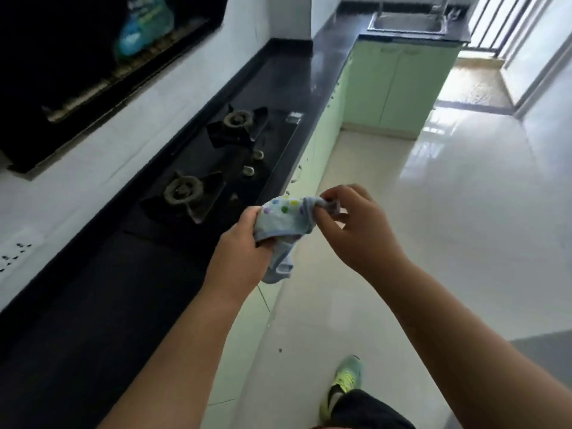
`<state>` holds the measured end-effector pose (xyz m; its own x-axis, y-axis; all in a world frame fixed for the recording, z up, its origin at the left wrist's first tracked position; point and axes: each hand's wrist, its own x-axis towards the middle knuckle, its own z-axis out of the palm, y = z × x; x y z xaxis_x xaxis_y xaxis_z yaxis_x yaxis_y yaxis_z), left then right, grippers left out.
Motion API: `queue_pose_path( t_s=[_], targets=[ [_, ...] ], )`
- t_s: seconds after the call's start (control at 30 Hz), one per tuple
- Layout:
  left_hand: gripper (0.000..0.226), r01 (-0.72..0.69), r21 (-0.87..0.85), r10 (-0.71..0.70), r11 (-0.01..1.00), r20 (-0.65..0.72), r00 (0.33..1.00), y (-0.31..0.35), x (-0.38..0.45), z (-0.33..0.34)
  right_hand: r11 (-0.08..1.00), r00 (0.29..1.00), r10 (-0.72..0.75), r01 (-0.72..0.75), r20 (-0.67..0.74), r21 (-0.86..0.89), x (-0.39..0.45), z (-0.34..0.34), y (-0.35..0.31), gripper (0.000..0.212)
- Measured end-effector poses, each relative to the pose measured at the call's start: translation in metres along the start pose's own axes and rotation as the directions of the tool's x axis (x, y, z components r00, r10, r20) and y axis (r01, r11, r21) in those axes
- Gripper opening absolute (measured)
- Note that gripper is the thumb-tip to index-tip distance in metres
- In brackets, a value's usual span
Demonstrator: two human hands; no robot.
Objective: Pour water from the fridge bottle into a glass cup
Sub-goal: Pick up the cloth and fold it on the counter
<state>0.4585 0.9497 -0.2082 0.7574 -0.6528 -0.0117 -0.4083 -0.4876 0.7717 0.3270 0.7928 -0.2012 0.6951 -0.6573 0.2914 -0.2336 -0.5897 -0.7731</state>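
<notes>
Gripping a dotted blue cloth [286,221] in left hand [247,230], right hand [353,224] pinching its three-o'clock corner, probably to spread it.

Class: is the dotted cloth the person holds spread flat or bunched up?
Bunched up. The cloth is crumpled between both hands, the left hand gripping its body, the right hand pinching a twisted corner.

A black countertop [312,75] carries a 2-burner gas hob [216,168] and a sink [408,24].
</notes>
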Motion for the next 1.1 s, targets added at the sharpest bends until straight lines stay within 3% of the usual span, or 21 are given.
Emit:
queue_pose_path(
  t_s=[0.17,0.4,0.67,0.8,0.9,1.1],
  targets=[
    [0.028,-0.041,-0.01,0.042,0.999,0.158,0.987,0.058,0.048,0.075,0.989,0.998,0.05,-0.055,-0.039,-0.136,0.033,-0.057,0.068,0.015],
    [0.034,-0.059,0.016,0.053,0.998,0.25,0.967,0.117,0.116,0.142,0.985,0.991,0.13,-0.13,-0.012,-0.116,0.087,-0.122,0.142,0.009],
    [0.026,-0.116,-0.034,0.12,0.993,0.386,0.915,0.183,0.183,0.228,0.953,0.963,0.247,-0.262,-0.107,-0.154,0.119,-0.199,0.214,0.009],
    [0.036,-0.162,-0.057,0.17,0.985,0.446,0.879,0.212,0.225,0.276,0.923,0.935,0.314,-0.341,-0.164,-0.177,0.142,-0.228,0.256,0.01],
    [0.043,-0.169,-0.07,0.181,0.983,0.472,0.863,0.229,0.265,0.312,0.903,0.919,0.352,-0.383,-0.179,-0.195,0.174,-0.245,0.291,0.011],
    [0.033,-0.182,-0.092,0.204,0.979,0.518,0.83,0.259,0.376,0.382,0.873,0.891,0.408,-0.445,-0.2,-0.199,0.271,-0.277,0.36,0.01]
  ],
)
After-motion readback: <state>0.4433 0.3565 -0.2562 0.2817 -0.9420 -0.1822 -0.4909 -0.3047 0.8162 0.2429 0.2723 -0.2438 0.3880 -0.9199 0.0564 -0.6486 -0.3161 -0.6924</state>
